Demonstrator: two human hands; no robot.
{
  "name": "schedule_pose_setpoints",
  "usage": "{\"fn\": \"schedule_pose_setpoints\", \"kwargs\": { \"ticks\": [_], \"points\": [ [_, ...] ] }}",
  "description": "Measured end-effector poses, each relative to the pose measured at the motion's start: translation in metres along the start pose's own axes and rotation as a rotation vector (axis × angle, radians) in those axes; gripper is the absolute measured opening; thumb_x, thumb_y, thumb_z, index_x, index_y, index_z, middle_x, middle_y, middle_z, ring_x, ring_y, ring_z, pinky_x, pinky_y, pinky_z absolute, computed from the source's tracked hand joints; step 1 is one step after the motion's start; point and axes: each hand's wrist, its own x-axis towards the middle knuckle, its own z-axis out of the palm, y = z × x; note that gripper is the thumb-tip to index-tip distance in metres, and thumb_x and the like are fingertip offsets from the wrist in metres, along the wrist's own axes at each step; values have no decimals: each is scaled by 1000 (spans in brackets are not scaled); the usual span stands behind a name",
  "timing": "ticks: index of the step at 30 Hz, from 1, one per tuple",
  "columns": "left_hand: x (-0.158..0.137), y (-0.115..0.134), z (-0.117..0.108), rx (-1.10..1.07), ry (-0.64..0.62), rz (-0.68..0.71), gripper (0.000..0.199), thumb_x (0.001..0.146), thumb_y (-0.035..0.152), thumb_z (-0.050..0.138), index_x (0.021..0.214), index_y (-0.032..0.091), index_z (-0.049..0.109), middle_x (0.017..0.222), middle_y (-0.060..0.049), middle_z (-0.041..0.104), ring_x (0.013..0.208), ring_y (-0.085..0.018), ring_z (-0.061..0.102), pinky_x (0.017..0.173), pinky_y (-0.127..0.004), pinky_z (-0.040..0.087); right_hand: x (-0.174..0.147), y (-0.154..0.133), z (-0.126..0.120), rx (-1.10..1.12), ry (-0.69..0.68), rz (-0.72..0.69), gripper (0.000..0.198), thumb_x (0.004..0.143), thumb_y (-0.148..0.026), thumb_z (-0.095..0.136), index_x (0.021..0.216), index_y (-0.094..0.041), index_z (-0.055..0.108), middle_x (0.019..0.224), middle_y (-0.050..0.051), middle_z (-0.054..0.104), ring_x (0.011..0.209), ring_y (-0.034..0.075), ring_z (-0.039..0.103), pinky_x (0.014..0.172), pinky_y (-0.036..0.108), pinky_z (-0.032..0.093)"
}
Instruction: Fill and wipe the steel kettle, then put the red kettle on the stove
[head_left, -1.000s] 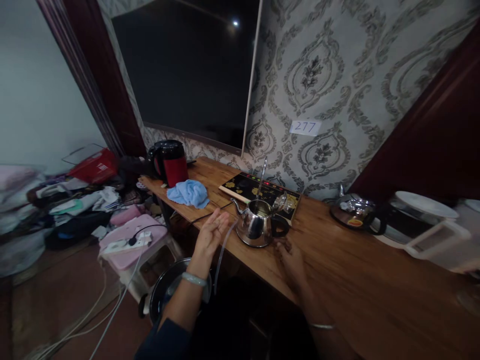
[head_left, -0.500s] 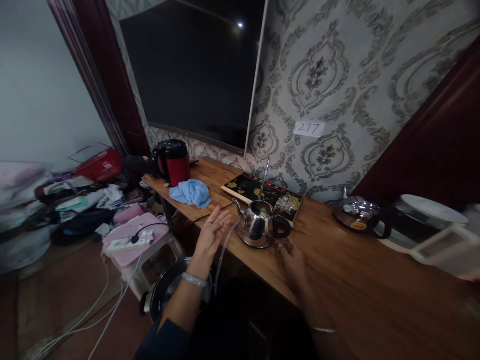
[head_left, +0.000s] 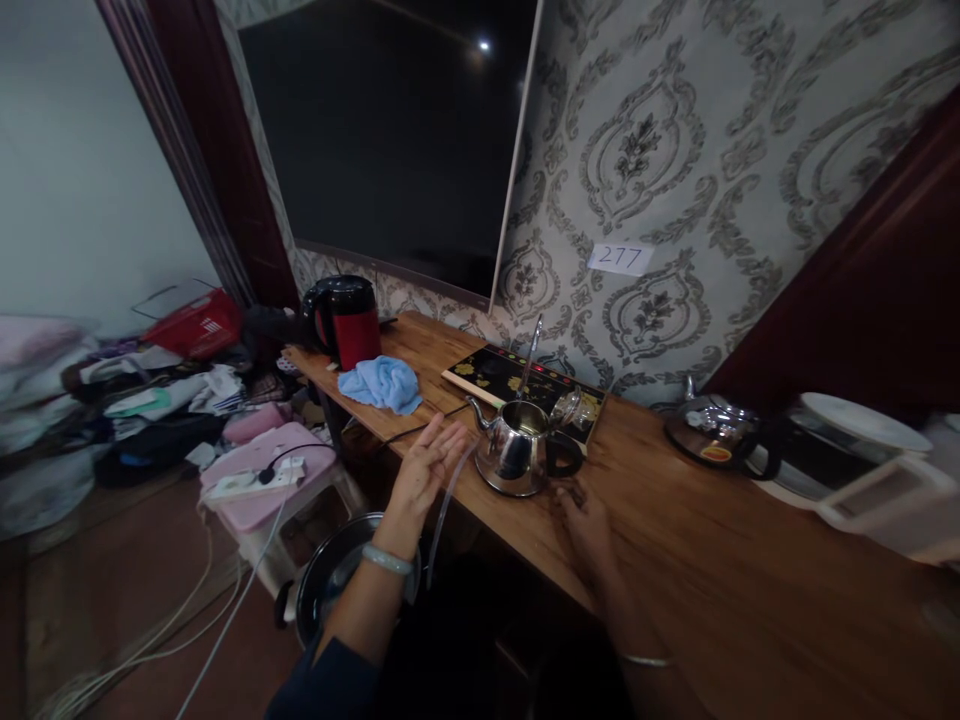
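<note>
A shiny steel kettle (head_left: 511,458) with its top uncovered stands upright near the table's front edge. Its spout points left and its black handle (head_left: 564,456) points right. My left hand (head_left: 427,465) is raised just left of the spout, palm up with fingers stretched out, holding nothing. Between that hand and the kettle, a clear hose (head_left: 448,497) hangs over the edge. My right hand (head_left: 589,525) rests on the wood below the handle, fingers curled and apparently holding nothing. Behind the kettle lies a black hob with gold flowers (head_left: 487,372); a thin metal tube (head_left: 532,350) rises there.
A blue cloth (head_left: 381,384) and a red-and-black electric kettle (head_left: 352,325) sit at the table's left. Rightward are another steel kettle (head_left: 709,428) and a white-lidded container (head_left: 855,425). Below left are a large dark basin (head_left: 309,590) and a pink stool (head_left: 300,440) bearing a power strip.
The view has shifted very slightly. Both hands and the kettle keep the same places.
</note>
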Motion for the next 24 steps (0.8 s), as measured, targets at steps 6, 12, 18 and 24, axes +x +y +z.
{"fn": "schedule_pose_setpoints", "kwargs": {
  "ticks": [6,12,18,24],
  "points": [
    [0,-1,-2,14,46,37,61,64,-6,61,122,13,62,110,-12,73,89,-14,71,85,-25,55,2,2,-2,-8,-6,-11,29,74,-43,63,93,-21,66,88,7,75,83,25,69,81,40,53],
    [6,0,-11,10,102,68,47,63,-6,63,106,12,70,89,-7,74,71,-10,67,74,-22,54,2,6,-2,2,-14,-3,31,73,-45,64,91,-20,65,88,7,75,85,26,69,82,40,52],
    [8,7,-13,-31,73,78,42,64,-6,63,101,12,70,94,-9,73,90,-17,70,93,-31,52,1,5,-1,-7,-1,7,29,73,-44,63,90,-21,65,87,7,75,84,26,69,81,40,52],
    [15,5,-21,-26,87,92,44,63,-5,66,103,13,72,89,-7,73,75,-11,65,82,-25,52,3,12,-2,-27,18,-1,36,72,-47,63,97,-21,65,88,7,75,85,27,68,81,41,52]
  ]
}}
